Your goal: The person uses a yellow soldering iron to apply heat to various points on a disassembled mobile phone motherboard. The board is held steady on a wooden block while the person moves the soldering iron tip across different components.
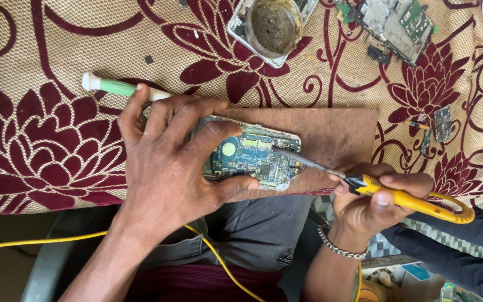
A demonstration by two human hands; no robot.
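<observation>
Tabletop (40,33) covered in cream cloth with maroon flower pattern. On it: brown wooden board (342,131) at centre near the front edge, green-and-white tool (115,86) just left of the board, clear tray holding a dirty round tin (272,25) at top centre, stripped phone frame (395,22) top right, small circuit piece (441,124) right of the board. A circuit board (252,154) lies on the wooden board.

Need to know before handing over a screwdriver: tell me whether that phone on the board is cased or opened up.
Opened up. The phone lies on the wooden board with its circuit board bare.
</observation>
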